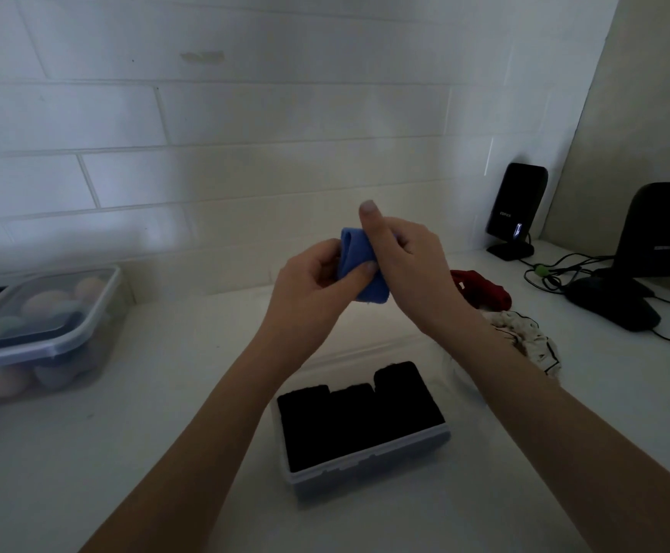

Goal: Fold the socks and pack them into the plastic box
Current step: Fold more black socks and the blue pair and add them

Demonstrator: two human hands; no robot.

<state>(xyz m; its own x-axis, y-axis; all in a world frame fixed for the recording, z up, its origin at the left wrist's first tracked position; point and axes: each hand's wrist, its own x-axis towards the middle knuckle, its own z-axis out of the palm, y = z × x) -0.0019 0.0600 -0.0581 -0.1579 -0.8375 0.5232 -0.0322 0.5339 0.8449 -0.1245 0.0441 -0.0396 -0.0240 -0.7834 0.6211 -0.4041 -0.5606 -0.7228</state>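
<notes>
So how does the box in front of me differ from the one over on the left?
The near plastic box is open, without a lid; the left container has a clear lid on. The near plastic box holds three dark folded socks side by side; the left container holds rounded pale and bluish items. Both rest on the white counter.

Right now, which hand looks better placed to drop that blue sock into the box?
Probably the right hand: it wraps the folded blue sock from above, and the clear plastic box of black socks lies below. The left hand only pinches its edge.
</notes>
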